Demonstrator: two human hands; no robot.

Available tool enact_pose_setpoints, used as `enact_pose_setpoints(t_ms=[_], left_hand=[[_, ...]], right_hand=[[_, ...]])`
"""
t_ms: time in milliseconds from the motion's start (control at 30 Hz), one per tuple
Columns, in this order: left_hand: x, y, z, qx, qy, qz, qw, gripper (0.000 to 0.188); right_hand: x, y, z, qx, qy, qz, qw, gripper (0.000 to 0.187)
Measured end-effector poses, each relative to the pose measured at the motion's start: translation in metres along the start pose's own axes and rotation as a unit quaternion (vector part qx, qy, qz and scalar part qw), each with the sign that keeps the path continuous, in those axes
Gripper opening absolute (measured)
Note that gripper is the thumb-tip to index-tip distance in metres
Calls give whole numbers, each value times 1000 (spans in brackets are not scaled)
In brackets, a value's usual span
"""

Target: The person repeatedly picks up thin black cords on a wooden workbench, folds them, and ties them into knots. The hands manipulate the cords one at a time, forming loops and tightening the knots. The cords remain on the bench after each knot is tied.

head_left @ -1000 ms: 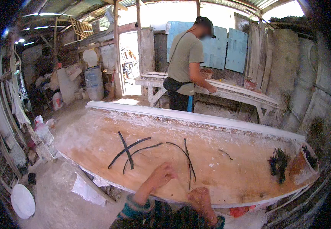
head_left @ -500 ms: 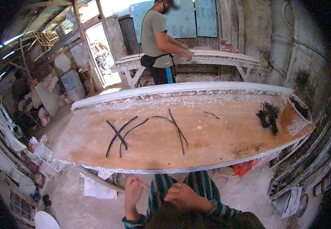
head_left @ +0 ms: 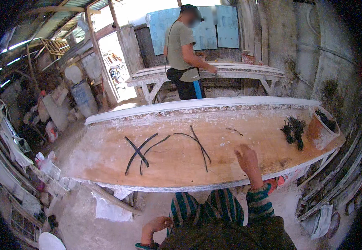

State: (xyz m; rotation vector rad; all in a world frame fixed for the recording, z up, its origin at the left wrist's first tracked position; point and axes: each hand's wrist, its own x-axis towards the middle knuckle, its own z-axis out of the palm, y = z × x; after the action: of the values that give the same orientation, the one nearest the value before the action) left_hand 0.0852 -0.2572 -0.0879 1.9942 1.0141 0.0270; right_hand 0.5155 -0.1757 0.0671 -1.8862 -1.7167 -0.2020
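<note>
My right hand (head_left: 247, 160) is over the brown tabletop (head_left: 168, 175), its fingers drawn together; anything in them is too small to make out. Just beyond it lies a short, thin dark strand (head_left: 234, 131). My left hand (head_left: 157, 225) is low by my lap, below the table's near edge, with curled fingers whose contents, if any, I cannot see. Black strips (head_left: 136, 153) lie crossed on the left half of the board, and another crossed pair of dark strips (head_left: 199, 143) rests near the middle.
Toward the right end sit a bunch of black strands (head_left: 293, 131) and a dusty orange bucket (head_left: 322, 127) with black material inside. A long white strip (head_left: 201, 105) runs along the table's far edge. Behind, a person (head_left: 185, 54) works at another white bench (head_left: 247, 71).
My hands have come apart: the right went up and right over the tabletop, the left dropped slightly lower. The view has shifted, and the other person's arms and head have moved.
</note>
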Motion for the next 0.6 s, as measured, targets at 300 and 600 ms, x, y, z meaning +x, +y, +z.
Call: enact_pose_setpoints(t_ms=[300, 600], left_hand=[[-14, -102, 91, 15, -23, 17, 999, 31], [-30, 85, -52, -76, 168, 5, 983, 17]], right_hand=[[-79, -15, 47, 209, -334, -223, 892, 37], [-70, -41, -74, 187, -243, -174, 936, 28]])
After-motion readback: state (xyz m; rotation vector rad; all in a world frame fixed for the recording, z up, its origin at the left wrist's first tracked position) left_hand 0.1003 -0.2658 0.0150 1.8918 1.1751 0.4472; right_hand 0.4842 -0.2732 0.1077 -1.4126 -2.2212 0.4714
